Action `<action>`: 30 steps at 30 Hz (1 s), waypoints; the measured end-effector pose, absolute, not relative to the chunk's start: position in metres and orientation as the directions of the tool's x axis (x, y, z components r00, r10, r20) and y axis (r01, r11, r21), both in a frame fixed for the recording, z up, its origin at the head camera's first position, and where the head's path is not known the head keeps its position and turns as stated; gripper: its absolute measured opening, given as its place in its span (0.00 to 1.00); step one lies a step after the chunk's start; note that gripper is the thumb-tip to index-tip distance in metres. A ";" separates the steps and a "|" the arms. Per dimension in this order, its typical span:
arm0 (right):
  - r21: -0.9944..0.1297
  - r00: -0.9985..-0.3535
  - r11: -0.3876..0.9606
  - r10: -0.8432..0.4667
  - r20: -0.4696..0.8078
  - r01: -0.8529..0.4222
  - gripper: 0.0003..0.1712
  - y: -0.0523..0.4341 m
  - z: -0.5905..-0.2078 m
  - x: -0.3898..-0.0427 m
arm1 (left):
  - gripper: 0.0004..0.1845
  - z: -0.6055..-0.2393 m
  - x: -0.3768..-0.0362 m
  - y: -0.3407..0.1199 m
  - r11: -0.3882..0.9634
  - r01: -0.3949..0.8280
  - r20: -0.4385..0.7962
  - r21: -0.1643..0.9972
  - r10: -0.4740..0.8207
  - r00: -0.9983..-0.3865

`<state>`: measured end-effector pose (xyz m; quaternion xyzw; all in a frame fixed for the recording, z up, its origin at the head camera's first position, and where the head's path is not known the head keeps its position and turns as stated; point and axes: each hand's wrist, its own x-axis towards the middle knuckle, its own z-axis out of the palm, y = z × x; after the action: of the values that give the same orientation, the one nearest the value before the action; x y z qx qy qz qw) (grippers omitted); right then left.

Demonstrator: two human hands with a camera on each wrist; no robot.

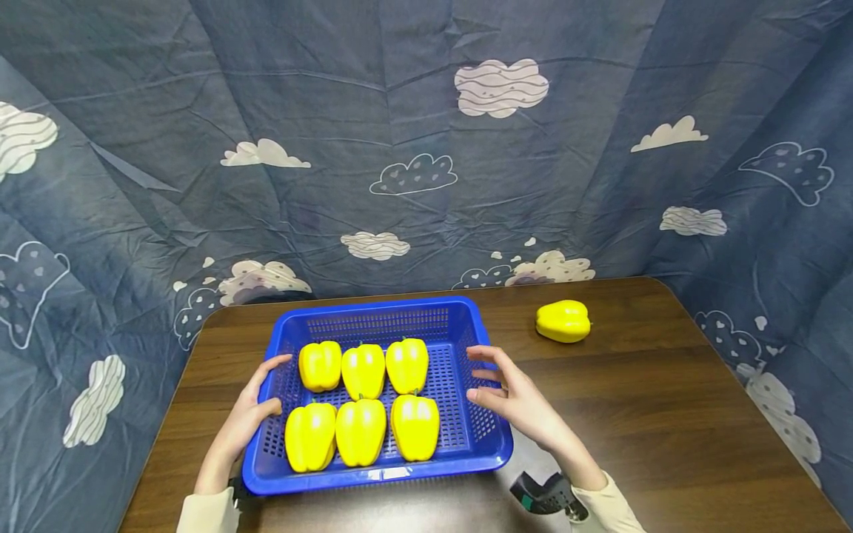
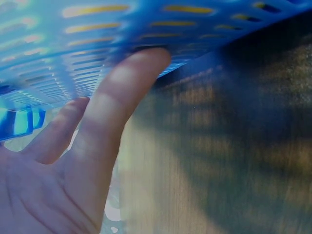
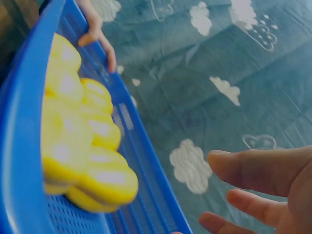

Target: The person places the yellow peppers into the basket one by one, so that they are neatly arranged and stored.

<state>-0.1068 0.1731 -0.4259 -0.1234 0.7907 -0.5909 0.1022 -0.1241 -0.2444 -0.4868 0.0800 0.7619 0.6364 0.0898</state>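
Observation:
A blue plastic basket (image 1: 373, 480) with slotted walls holds several yellow bell peppers (image 1: 360, 431) in two rows. My left hand (image 1: 241, 414) holds its left side, thumb and index finger over the rim. In the left wrist view, fingers (image 2: 109, 105) of that hand lie against the slotted plastic from outside, above the brown table. On the right, my right hand (image 1: 516, 396) is beside the basket's right rim with its fingers spread and slightly bent. The right wrist view shows this hand (image 3: 263, 180) apart from the basket, with nothing in its grasp.
One more yellow bell pepper (image 1: 563, 321) lies on its side at the back right of the brown wooden table (image 1: 666, 414). Behind the table hangs a blue-grey curtain (image 1: 426, 215) with white clouds. A black strap (image 1: 543, 494) is by the right wrist.

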 end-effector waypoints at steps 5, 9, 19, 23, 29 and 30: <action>-0.957 -0.979 0.275 -0.200 0.035 -0.091 0.32 0.191 -0.426 -0.113 | 0.37 -0.486 -0.125 -0.244 0.189 0.003 -0.042 0.982 0.231 -0.972; -0.962 -0.992 0.254 -0.106 0.074 -0.099 0.33 0.205 -0.429 -0.117 | 0.37 -0.485 -0.125 -0.244 0.188 0.003 -0.041 0.982 0.231 -0.972; -0.960 -0.996 0.276 0.063 0.066 -0.046 0.34 0.236 -0.445 -0.128 | 0.38 -0.487 -0.125 -0.244 0.178 0.008 -0.034 0.984 0.235 -0.971; -0.949 -0.992 0.316 0.112 0.052 -0.014 0.36 0.248 -0.453 -0.133 | 0.38 -0.487 -0.125 -0.245 0.181 0.009 -0.035 0.984 0.235 -0.971; -0.934 -0.979 0.356 0.199 0.039 0.036 0.40 0.264 -0.467 -0.140 | 0.37 -0.487 -0.125 -0.245 0.182 0.007 -0.036 0.983 0.233 -0.972; -0.931 -0.976 0.362 0.215 0.036 0.045 0.40 0.266 -0.469 -0.141 | 0.37 -0.487 -0.125 -0.245 0.180 0.005 -0.038 0.984 0.233 -0.972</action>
<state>-0.1408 0.2663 -0.4691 0.0793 0.8217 -0.5593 -0.0760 -0.1248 -0.2450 -0.4872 0.0781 0.7629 0.6354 0.0900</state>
